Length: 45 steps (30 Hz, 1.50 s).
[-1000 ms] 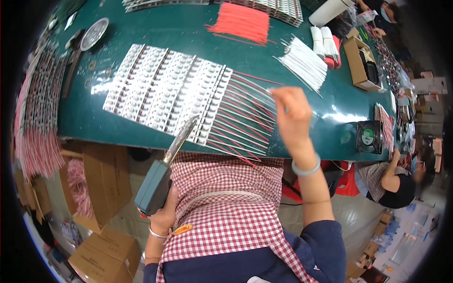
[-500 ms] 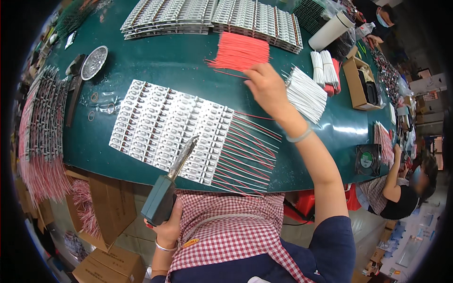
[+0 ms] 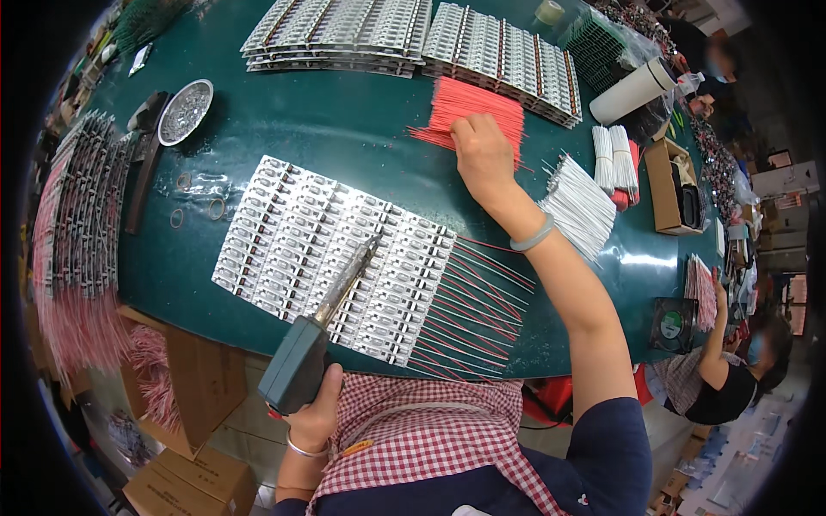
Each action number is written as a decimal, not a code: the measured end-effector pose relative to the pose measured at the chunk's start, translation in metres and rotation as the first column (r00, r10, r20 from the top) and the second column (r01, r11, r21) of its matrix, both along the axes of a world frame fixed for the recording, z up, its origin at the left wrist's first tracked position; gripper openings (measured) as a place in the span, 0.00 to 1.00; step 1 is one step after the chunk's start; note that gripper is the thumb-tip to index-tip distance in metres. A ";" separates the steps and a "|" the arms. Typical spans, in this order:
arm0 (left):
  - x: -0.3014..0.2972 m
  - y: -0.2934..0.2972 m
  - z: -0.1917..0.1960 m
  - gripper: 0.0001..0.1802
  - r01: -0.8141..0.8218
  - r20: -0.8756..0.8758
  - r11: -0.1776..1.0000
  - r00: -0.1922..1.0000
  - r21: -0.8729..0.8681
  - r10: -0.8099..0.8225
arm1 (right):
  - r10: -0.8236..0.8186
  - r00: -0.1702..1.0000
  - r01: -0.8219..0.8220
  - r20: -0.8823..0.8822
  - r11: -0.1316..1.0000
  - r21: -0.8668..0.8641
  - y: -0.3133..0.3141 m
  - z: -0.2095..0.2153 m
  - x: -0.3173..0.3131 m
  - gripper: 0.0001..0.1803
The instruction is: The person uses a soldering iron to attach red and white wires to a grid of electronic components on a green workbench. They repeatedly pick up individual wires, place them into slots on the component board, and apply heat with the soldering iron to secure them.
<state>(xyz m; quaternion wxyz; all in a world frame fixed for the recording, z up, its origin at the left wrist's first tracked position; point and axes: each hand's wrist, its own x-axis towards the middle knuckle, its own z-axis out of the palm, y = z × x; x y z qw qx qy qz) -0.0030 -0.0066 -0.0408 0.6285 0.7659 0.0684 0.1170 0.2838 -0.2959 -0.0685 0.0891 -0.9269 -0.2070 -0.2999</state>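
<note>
My left hand (image 3: 317, 414) is wrapped round the grip of a dark green soldering gun (image 3: 295, 365). Its long metal tip reaches over a white panel of small circuit boards (image 3: 292, 224) lying on the green table. Red and white wires (image 3: 473, 314) fan out from the panel's right edge. Farther off, my right hand (image 3: 486, 159) rests at the near side of a pile of red wires (image 3: 477, 101), its fingers curled down and closed on the wires there; the fingertips are partly hidden. Right of that hand lies a pile of white wires (image 3: 581, 211).
Stacked board panels (image 3: 335, 34) stand at the back. A metal bowl (image 3: 186, 112) and wired panels (image 3: 77, 215) are on the left. At right are a white bottle (image 3: 632, 90), bundled white wires (image 3: 613, 159), a cardboard box (image 3: 667, 185) and a small fan (image 3: 673, 324). A co-worker sits beyond.
My right hand has drawn its fingers together and come down onto the red wires. The soldering gun stays in my left hand over the panel. The whole view has shifted slightly.
</note>
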 end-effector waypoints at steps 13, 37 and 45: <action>0.006 0.010 -0.009 0.24 -0.046 0.058 0.996 0.997 -0.075 0.050 | 0.066 0.975 -0.100 -0.211 0.983 -0.156 -0.009 0.068 -0.010 0.11; 0.033 -0.003 0.024 0.25 -0.082 -0.114 0.957 0.992 -0.277 0.052 | 0.226 0.928 -0.195 -0.297 0.972 0.132 0.039 0.054 -0.099 0.13; 0.060 -0.024 0.043 0.14 -0.051 -0.233 0.980 0.972 -0.192 0.005 | 0.208 0.941 -0.151 -0.267 0.964 0.219 0.048 0.034 -0.122 0.17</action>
